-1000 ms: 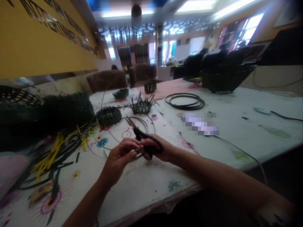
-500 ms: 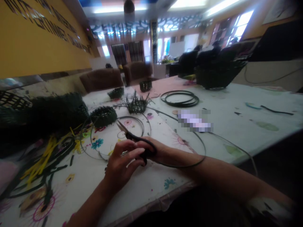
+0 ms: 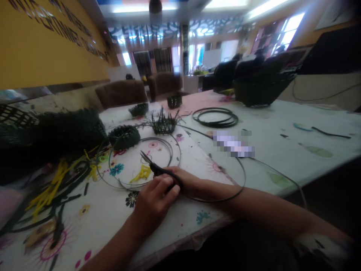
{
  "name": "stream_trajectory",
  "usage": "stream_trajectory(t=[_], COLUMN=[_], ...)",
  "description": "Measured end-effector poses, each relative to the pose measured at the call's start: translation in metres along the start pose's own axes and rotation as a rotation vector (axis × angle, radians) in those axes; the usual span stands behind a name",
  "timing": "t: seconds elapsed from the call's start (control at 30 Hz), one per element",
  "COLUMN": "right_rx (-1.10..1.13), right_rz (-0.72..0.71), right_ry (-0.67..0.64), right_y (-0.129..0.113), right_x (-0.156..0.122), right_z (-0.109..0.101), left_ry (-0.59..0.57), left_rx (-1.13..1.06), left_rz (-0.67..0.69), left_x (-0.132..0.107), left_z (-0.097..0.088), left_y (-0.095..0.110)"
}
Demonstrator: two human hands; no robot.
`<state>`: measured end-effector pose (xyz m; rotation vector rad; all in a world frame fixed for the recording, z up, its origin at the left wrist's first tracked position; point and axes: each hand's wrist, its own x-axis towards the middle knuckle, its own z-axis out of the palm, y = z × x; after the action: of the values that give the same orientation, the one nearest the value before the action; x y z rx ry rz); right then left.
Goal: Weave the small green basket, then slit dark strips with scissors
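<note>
My right hand (image 3: 187, 180) grips the black handles of a pair of scissors (image 3: 153, 167), whose short blades point up and to the left, slightly parted. My left hand (image 3: 156, 201) rests beside it with fingers curled over the scissor handles and the thin dark strand (image 3: 222, 197) that loops across my right forearm. Whether the left fingers pinch the strand is hidden. Both hands lie low over the flowered tablecloth (image 3: 113, 210).
Small dark woven baskets (image 3: 124, 135) and an unfinished one with upright spokes (image 3: 163, 124) stand ahead. Yellow and black strips (image 3: 56, 184) lie at the left by a large dark basket (image 3: 70, 130). A black coil (image 3: 216, 117) lies farther back. Armchairs stand beyond.
Both hands have dropped lower toward the cloth, and the left hand has closed over the scissor handles. A thin dark strand now loops over my right forearm.
</note>
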<state>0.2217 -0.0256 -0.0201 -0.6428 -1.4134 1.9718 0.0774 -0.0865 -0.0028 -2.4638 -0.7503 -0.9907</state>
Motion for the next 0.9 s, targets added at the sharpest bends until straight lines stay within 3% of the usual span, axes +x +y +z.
stream_trajectory(t=[0.2, 0.4, 0.9], right_rx=[0.000, -0.045, -0.078], right_rz=[0.002, -0.004, 0.029], right_ry=[0.002, 0.053, 0.086], right_y=[0.006, 0.003, -0.010], right_x=[0.000, -0.002, -0.007], right_z=[0.001, 0.004, 0.012], left_ry=[-0.011, 0.052, -0.013], left_rx=[-0.011, -0.001, 0.045], left_rz=[0.054, 0.021, 0.097], left_x=[0.002, 0.002, 0.005], left_z=[-0.003, 0.002, 0.000], left_y=[0.007, 0.010, 0.016])
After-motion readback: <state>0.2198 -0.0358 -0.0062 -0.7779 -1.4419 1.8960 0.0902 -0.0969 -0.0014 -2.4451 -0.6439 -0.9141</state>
